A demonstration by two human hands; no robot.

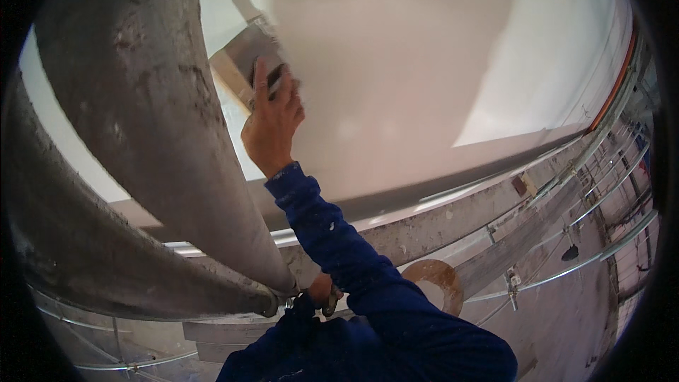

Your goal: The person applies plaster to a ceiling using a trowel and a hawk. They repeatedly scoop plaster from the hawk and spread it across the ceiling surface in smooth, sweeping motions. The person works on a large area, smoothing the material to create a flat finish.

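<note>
My right hand is raised against a pale, smooth wall surface. Its fingers are closed on a wide, flat trowel with a grey face and a cream-coloured edge. The trowel appears to lie against the wall, its shadow beside it, and its outline is slightly blurred. Low down, my left hand is closed beside the lower ends of two thick grey poles. A small metal piece shows at its fingers, but what it grips is too small and partly hidden to name.
Scaffold tubes and a plank run along the lower right. A brown round rim with a pale inside is next to my right sleeve. Below the wall runs a rough ledge. An orange strip edges the wall at far right.
</note>
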